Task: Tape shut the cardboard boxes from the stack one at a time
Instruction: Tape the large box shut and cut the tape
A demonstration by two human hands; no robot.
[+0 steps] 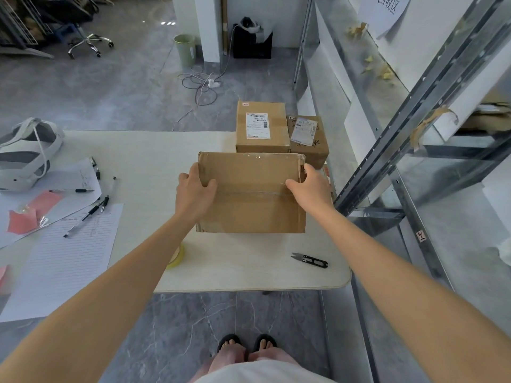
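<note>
A plain brown cardboard box (250,208) lies flat on the white table (154,150), its top flaps closed with clear tape along the centre seam. My left hand (193,189) grips its left edge, thumb on top. Its right edge is held by my right hand (311,186), thumb on the seam and fingers wrapped over the side. Behind it stand two labelled boxes, a larger one (261,127) and a smaller one (308,140). A roll of yellowish tape (177,257) lies near the front edge, partly hidden by my left forearm. Black snips (311,260) lie at the front right.
Papers (60,261), several pens (85,217) and pink scraps (25,217) cover the table's left side, with a white headset (25,153) at the far left. A metal shelf frame (401,150) stands close on the right. Cables and a green bin (185,48) are on the floor beyond.
</note>
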